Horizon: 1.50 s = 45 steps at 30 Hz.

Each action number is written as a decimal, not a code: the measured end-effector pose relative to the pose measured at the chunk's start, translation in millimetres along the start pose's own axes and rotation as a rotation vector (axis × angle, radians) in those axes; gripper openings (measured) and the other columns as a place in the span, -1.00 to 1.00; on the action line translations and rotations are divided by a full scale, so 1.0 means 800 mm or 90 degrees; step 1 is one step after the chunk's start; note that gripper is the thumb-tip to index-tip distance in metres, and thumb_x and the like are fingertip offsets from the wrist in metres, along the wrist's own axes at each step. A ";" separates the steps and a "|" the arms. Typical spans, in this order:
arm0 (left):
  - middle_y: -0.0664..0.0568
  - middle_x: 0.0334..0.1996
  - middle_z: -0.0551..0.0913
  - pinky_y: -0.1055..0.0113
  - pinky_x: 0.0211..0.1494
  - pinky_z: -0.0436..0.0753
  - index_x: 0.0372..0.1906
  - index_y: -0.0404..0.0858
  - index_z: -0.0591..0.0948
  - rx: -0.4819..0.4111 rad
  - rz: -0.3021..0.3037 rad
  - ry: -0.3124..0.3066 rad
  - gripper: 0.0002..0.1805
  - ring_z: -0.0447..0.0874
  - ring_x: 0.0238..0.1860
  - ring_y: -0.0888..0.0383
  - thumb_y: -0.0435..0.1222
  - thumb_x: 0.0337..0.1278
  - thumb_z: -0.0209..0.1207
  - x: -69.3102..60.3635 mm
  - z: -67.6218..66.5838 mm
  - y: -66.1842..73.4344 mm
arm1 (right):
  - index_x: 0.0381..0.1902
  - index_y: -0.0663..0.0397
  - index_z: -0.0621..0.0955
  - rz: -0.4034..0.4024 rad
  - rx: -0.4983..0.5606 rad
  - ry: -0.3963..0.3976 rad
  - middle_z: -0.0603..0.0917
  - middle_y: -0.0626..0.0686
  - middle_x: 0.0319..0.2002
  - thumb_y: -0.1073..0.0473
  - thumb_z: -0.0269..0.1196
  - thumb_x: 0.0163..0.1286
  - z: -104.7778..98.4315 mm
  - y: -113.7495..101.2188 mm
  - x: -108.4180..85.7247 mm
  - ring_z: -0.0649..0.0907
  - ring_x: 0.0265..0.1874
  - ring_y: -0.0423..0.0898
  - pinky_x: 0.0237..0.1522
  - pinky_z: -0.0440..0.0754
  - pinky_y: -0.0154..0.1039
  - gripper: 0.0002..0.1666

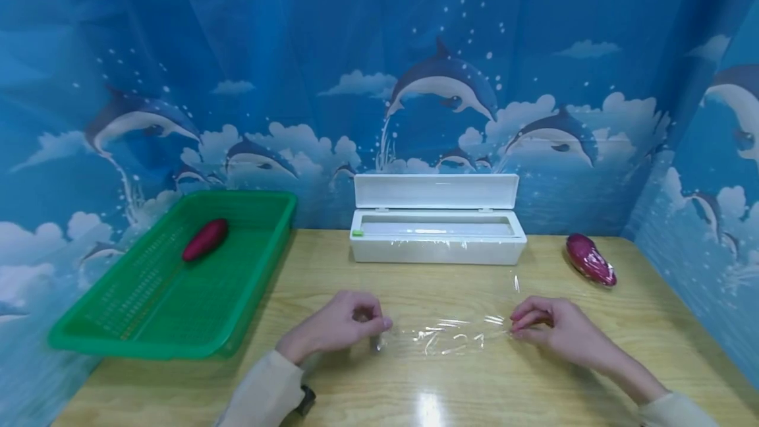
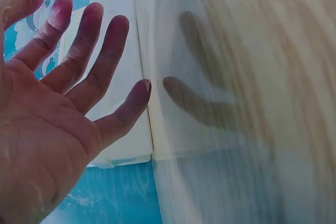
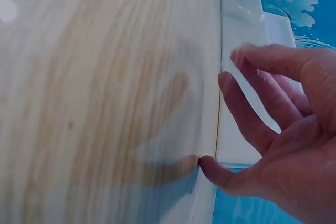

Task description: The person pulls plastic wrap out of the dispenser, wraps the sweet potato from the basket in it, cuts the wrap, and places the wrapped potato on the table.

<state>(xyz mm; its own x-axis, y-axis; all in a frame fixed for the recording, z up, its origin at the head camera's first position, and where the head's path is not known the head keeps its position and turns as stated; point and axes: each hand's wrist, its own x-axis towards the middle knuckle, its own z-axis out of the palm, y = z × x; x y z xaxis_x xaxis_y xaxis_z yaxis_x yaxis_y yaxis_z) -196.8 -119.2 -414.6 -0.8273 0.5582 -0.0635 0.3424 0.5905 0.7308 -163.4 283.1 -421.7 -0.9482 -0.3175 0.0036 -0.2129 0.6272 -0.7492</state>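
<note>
A clear sheet of cling film [image 1: 453,338] stretches between the two hands, low over the wooden table. Its left edge is pinched by the thumb and finger of my left hand [image 1: 338,325]. My right hand [image 1: 560,331] pinches the other edge between thumb and fingers. In the left wrist view the other fingers [image 2: 100,61] are spread apart; the film is hard to make out there. Beyond the hands stands a white cling film dispenser [image 1: 439,250], its lid up and a roll inside. In the right wrist view the fingers [image 3: 249,108] are bent near it.
At the left sits a green plastic basket [image 1: 249,308] holding a dark-red, sweet-potato-shaped vegetable [image 1: 205,240]. A similar vegetable [image 1: 590,260], shiny as if wrapped in film, lies at the back right. A dolphin-print curtain [image 1: 320,31] rises behind the wooden table [image 1: 314,269].
</note>
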 end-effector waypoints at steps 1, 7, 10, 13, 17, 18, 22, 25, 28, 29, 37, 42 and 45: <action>0.31 -0.38 0.66 0.24 0.03 0.62 -0.41 0.10 0.63 0.000 0.003 0.000 -0.73 0.61 -0.19 0.28 0.11 0.34 0.20 -0.001 0.000 0.000 | -0.10 0.04 0.69 -0.018 -0.013 -0.003 0.82 -0.18 -0.30 0.14 0.47 0.21 0.001 0.000 -0.001 0.72 -0.18 -0.33 -0.02 0.56 -0.46 -0.70; 0.32 -0.29 0.68 -0.15 0.35 0.55 -0.35 0.11 0.63 -0.029 0.007 0.021 -0.80 0.66 0.03 0.21 0.07 0.35 0.22 -0.008 -0.004 0.003 | -0.11 -0.02 0.71 -0.064 0.001 -0.014 0.81 -0.19 -0.24 0.15 0.48 0.20 -0.001 0.003 -0.008 0.68 -0.08 -0.36 0.11 0.45 -0.57 -0.71; 0.30 -0.27 0.69 -0.16 0.35 0.56 -0.33 0.10 0.64 -0.051 0.015 0.035 -0.82 0.67 0.08 0.15 0.04 0.35 0.23 -0.010 -0.006 0.004 | -0.01 0.19 0.66 -0.035 0.091 -0.029 0.82 -0.08 -0.19 0.20 0.42 0.30 -0.009 0.009 -0.010 0.73 -0.11 -0.30 0.01 0.58 -0.52 -0.66; 0.30 -0.27 0.70 -0.20 0.35 0.55 -0.32 0.11 0.65 -0.069 0.015 0.065 -0.86 0.67 0.15 0.07 0.01 0.34 0.25 -0.014 -0.009 0.003 | 0.08 0.40 0.59 0.009 0.165 -0.019 0.82 -0.03 -0.15 0.26 0.35 0.38 -0.018 0.013 -0.011 0.77 -0.14 -0.26 -0.06 0.68 -0.44 -0.60; 0.31 -0.24 0.71 -0.25 0.37 0.50 -0.29 0.10 0.68 -0.089 0.025 0.118 -0.92 0.67 0.14 0.07 -0.05 0.32 0.27 -0.022 -0.014 0.007 | 0.09 0.38 0.60 0.041 0.141 0.051 0.82 -0.02 -0.15 0.24 0.36 0.38 -0.022 0.014 -0.012 0.75 -0.18 -0.34 -0.11 0.70 -0.44 -0.60; 0.31 -0.24 0.72 -0.24 0.37 0.50 -0.28 0.09 0.68 -0.085 0.034 0.131 -0.92 0.67 0.13 0.09 -0.05 0.32 0.28 -0.024 -0.016 0.009 | 0.06 0.33 0.63 0.031 0.109 0.075 0.81 -0.02 -0.14 0.23 0.37 0.37 -0.022 0.013 -0.012 0.74 -0.19 -0.37 -0.12 0.70 -0.44 -0.62; 0.30 -0.20 0.74 -0.05 0.29 0.61 -0.21 0.08 0.68 -0.014 0.082 0.151 -0.95 0.68 0.02 0.25 -0.10 0.30 0.30 -0.035 -0.025 0.024 | -0.04 0.06 0.72 -0.120 -0.107 0.190 0.80 -0.02 -0.13 0.26 0.51 0.17 -0.016 0.011 -0.008 0.69 -0.14 -0.42 -0.08 0.65 -0.52 -0.63; 0.23 -0.18 0.76 0.17 0.16 0.69 -0.14 0.02 0.69 0.090 0.168 0.150 -0.91 0.69 -0.07 0.31 -0.15 0.30 0.31 -0.044 -0.038 0.039 | -0.04 -0.05 0.72 -0.247 -0.256 0.247 0.78 -0.02 -0.06 0.27 0.58 0.01 -0.011 0.010 -0.002 0.69 -0.06 -0.25 0.08 0.52 -0.59 -0.50; 0.19 -0.16 0.76 0.27 0.07 0.72 -0.09 -0.06 0.70 0.211 0.257 0.171 -0.85 0.71 -0.08 0.29 -0.17 0.30 0.32 -0.053 -0.058 0.053 | 0.06 -0.05 0.70 -0.292 -0.337 0.227 0.73 0.03 0.06 0.18 0.58 0.02 -0.007 0.007 0.002 0.67 0.03 -0.02 0.19 0.55 -0.37 -0.42; 0.17 -0.15 0.76 0.26 0.05 0.72 -0.09 -0.08 0.71 0.250 0.278 0.183 -0.83 0.72 -0.08 0.26 -0.18 0.27 0.34 -0.055 -0.067 0.056 | 0.10 -0.05 0.69 -0.291 -0.355 0.212 0.72 0.06 0.09 0.12 0.58 0.05 -0.006 0.007 0.003 0.67 0.05 0.03 0.19 0.60 -0.22 -0.40; 0.15 -0.05 0.74 0.02 0.11 0.66 -0.01 0.01 0.71 0.507 0.247 0.223 -0.69 0.71 0.03 0.13 -0.08 0.15 0.42 -0.073 -0.133 0.064 | 0.19 -0.04 0.66 -0.217 -0.417 0.123 0.66 0.19 0.21 -0.14 0.46 0.23 0.000 0.002 0.002 0.65 0.13 0.25 0.10 0.63 0.33 -0.39; 0.03 -0.03 0.74 -0.07 0.12 0.65 0.04 -0.03 0.71 0.627 0.227 0.225 -0.62 0.71 0.01 0.01 -0.05 0.12 0.43 -0.075 -0.174 0.054 | 0.15 -0.03 0.68 -0.209 -0.437 0.116 0.68 0.19 0.16 -0.16 0.45 0.22 0.002 0.002 0.003 0.67 0.09 0.24 0.06 0.66 0.31 -0.40; -0.02 -0.04 0.74 -0.14 0.10 0.65 0.05 -0.06 0.70 0.676 0.237 0.228 -0.62 0.71 -0.02 -0.04 -0.08 0.13 0.43 -0.072 -0.199 0.042 | 0.12 -0.03 0.69 -0.201 -0.442 0.112 0.69 0.18 0.14 -0.18 0.45 0.23 0.004 0.003 0.004 0.68 0.08 0.23 0.04 0.67 0.30 -0.42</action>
<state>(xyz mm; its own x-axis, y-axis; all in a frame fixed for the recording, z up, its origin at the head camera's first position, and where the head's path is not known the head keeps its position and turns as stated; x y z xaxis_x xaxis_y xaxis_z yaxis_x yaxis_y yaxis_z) -208.6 -223.7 -278.1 -0.6181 0.7030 0.3518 0.6477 0.7091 -0.2788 -165.9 281.5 -425.5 -0.8290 -0.4746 0.2957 -0.5230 0.8453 -0.1096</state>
